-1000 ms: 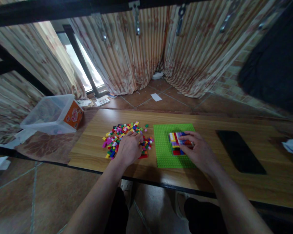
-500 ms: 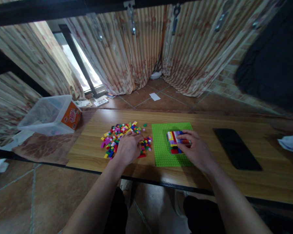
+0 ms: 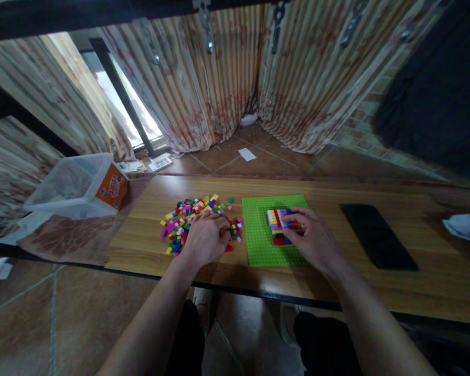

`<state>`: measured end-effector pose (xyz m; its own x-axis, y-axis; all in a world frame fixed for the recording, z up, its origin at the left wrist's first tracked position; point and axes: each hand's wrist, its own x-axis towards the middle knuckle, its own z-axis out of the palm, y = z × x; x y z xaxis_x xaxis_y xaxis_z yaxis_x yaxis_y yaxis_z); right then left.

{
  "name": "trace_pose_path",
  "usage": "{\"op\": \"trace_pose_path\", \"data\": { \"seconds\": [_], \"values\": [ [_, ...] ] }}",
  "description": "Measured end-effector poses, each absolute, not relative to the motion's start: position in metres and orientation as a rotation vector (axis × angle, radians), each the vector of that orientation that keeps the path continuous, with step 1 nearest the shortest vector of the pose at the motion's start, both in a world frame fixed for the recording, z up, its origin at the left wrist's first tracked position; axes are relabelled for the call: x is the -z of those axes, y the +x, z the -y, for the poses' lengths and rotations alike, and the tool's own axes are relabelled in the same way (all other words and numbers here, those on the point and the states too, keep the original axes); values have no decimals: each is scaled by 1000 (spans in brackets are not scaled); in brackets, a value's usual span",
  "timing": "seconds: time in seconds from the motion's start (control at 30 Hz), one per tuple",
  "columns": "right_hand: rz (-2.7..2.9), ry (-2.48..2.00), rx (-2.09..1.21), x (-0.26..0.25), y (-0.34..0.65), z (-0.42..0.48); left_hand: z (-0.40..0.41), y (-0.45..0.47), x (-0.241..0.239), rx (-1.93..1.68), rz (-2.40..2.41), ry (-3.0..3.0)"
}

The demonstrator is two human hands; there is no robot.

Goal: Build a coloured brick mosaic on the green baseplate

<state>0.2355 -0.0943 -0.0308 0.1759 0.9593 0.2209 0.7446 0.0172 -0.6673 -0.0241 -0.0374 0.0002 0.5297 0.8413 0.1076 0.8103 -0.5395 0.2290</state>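
Note:
A loose pile of small, many-coloured toy building bricks (image 3: pixel 175 225) lies on the wooden table. Over its right part is my left hand (image 3: pixel 204 239), fingers curled down among the bricks; its fingertips are partly hidden, and I cannot see what is between them. To the right lies a bright green studded baseplate (image 3: pixel 254 240). A low block of built-up bricks (image 3: pixel 274 225) in white, yellow, red, purple and blue sits on it. My right hand (image 3: pixel 315 236) grips this block from the right, thumb at the near side and fingers across the top, covering its right part.
A black flat slab (image 3: pixel 378 237), perhaps a tablet, lies on the table (image 3: pixel 149 261) at the right. Crumpled white paper (image 3: pixel 464 227) is at the far right. A clear plastic bin (image 3: pixel 68 188) with an orange label stands left of the table. Curtains hang behind.
The whole view has shifted slightly. My left hand's fingers have curled in a little more at the pile. My right hand stays on the brick block.

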Motion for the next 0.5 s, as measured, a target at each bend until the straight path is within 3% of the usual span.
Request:
{"op": "trace_pose_path", "data": {
  "seconds": [0.23,0.5],
  "values": [
    [1604,-1769,-404,31,236,94,36,-24,2,-305,-1420,2616],
    [1588,-1744,-471,29,237,96,39,-15,-6,-582,-1280,2223]
  ]
}}
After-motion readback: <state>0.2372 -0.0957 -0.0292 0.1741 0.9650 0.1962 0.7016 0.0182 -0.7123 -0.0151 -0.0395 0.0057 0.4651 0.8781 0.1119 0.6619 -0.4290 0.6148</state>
